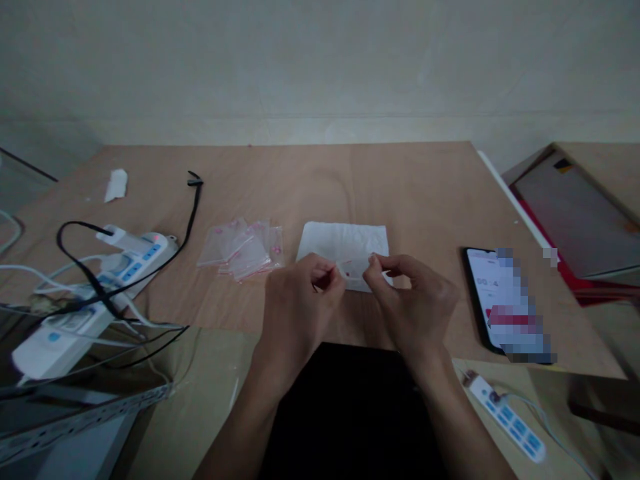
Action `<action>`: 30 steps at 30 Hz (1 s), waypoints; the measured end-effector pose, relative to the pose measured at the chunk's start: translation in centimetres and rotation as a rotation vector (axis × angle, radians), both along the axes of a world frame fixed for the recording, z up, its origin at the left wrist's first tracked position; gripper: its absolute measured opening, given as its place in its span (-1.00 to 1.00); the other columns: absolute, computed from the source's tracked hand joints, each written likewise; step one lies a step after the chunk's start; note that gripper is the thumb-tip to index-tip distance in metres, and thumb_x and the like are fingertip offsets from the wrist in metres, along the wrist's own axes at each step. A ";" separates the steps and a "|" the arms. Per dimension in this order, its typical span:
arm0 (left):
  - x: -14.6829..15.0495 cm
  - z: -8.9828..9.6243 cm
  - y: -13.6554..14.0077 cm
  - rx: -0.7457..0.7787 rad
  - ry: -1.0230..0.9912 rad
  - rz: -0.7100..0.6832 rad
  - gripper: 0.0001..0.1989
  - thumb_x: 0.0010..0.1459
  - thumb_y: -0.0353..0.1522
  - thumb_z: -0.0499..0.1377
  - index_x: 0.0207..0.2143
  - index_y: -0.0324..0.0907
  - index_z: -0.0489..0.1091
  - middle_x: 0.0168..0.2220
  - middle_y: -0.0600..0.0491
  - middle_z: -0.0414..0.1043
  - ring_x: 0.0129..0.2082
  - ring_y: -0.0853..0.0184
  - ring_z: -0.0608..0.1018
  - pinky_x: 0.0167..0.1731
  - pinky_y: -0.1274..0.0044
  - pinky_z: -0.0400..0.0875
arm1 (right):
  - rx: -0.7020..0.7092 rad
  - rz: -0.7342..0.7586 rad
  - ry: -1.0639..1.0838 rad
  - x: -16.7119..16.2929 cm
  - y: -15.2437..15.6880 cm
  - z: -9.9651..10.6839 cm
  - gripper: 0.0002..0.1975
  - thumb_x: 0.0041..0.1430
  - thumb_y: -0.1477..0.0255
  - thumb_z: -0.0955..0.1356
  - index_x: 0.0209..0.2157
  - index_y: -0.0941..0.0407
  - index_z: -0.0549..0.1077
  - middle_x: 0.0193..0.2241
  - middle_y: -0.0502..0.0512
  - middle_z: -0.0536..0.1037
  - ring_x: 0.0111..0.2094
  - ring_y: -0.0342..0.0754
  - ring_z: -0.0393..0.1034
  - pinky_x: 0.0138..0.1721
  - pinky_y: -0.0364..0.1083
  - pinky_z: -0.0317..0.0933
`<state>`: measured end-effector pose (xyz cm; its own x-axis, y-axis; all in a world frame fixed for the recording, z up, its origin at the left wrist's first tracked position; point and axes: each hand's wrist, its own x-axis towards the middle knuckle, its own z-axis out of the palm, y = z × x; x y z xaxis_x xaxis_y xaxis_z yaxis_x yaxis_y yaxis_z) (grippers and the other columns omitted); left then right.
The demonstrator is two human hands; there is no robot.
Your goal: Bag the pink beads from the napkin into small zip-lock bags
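Observation:
Between my two hands, a small clear plastic bag (355, 269) is stretched, with a tiny reddish mark or item on it that is too small to name. My left hand (300, 297) pinches its left end, and my right hand (419, 293) pinches the right end between thumb and fingers. Under the bag lies a folded white tissue (345, 238) on the wooden table (410, 193). Left of the tissue, several clear plastic bags (245, 250) with pink marks overlap in a loose pile.
A white power strip (135, 270) with tangled cables is at the left. Beyond it are a black cable (197, 200) and a white scrap (117, 185). A phone (493, 300) lies on the right. Another power strip (510, 417) sits lower, past the table's front edge.

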<state>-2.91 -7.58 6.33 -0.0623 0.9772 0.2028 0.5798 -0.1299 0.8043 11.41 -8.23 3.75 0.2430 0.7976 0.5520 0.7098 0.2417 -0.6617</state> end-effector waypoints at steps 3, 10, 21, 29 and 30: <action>-0.2 0.3 0.0 0.002 0.009 -0.048 -0.89 0.00 -0.42 0.17 -0.57 -0.14 0.36 -0.64 0.16 0.42 -0.63 0.41 0.44 -0.60 0.59 0.26 | -0.035 0.165 0.054 0.8 0.1 -0.1 -0.95 0.12 0.46 0.38 -0.39 0.05 0.51 -0.38 0.10 0.64 -0.32 0.03 0.55 -0.31 0.01 0.43; -0.1 0.4 0.2 -0.061 -0.022 -0.208 -0.76 0.21 -0.38 -0.02 -0.54 -0.13 0.15 -0.60 0.18 0.21 -0.57 0.42 0.30 -0.53 0.53 0.13 | -0.269 0.842 0.409 2.0 0.8 -1.2 -0.23 0.01 0.37 0.51 0.24 -0.13 0.22 0.31 0.08 0.23 0.31 0.04 0.11 0.25 0.17 0.11; -0.2 0.8 0.5 -0.224 -0.168 -0.271 -0.73 0.07 -0.38 -0.02 -0.67 -0.13 0.11 -0.68 0.18 0.11 -0.61 0.41 0.22 -0.56 0.50 0.04 | -0.350 0.940 0.635 2.5 2.7 -2.0 -0.43 -0.24 0.20 0.59 -0.11 -0.05 0.54 -0.07 0.07 0.58 0.01 0.05 0.46 0.05 0.09 0.33; -1.3 -2.3 1.8 -0.018 -0.048 -0.176 -0.70 0.21 -0.35 -0.01 -0.58 -0.13 0.30 -0.56 0.10 0.40 -0.47 0.34 0.47 -0.41 0.50 0.35 | -0.295 0.783 0.738 2.4 2.8 -2.0 -0.57 -0.20 0.19 0.58 -0.24 0.00 0.55 -0.34 0.01 0.63 -0.24 -0.01 0.55 -0.20 -0.01 0.44; -1.6 -3.5 2.1 0.035 0.057 -0.163 -0.77 0.23 -0.33 0.01 -0.43 -0.15 0.40 -0.40 0.03 0.52 -0.32 0.28 0.55 -0.26 0.45 0.42 | -0.293 0.765 0.714 2.7 2.9 -2.0 -0.57 -0.20 0.19 0.58 -0.23 0.00 0.55 -0.35 0.00 0.62 -0.25 -0.01 0.55 -0.20 0.00 0.44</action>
